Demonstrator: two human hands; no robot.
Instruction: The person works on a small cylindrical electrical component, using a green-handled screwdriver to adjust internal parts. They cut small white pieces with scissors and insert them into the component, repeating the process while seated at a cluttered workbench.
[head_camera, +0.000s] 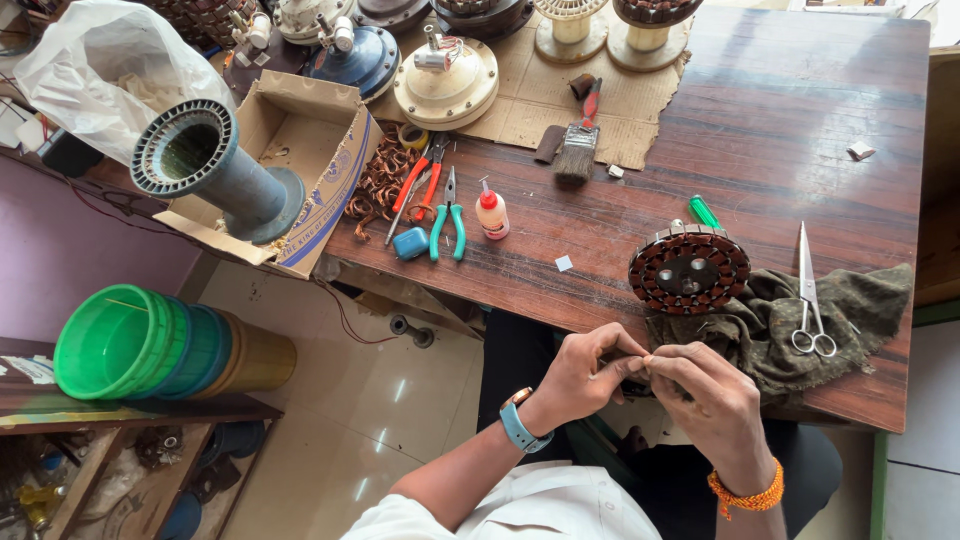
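My left hand (585, 375) and my right hand (710, 395) meet fingertip to fingertip just below the front edge of the wooden table (800, 110). They pinch something small between them; it is too small to make out. A blue watch sits on my left wrist, an orange thread band on my right. Just beyond my hands lies a round motor stator (689, 268) with copper windings, resting partly on a dark green cloth (800, 325). Scissors (809, 295) lie on that cloth.
Pliers (448, 215), red-handled cutters (425, 180), a small glue bottle (491, 213), a paint brush (577, 145) and coiled copper wire (380, 180) lie on the table's left. Fan motor housings (447, 80) stand on cardboard behind. A cardboard box (300, 170) and stacked green tubs (130, 340) are left.
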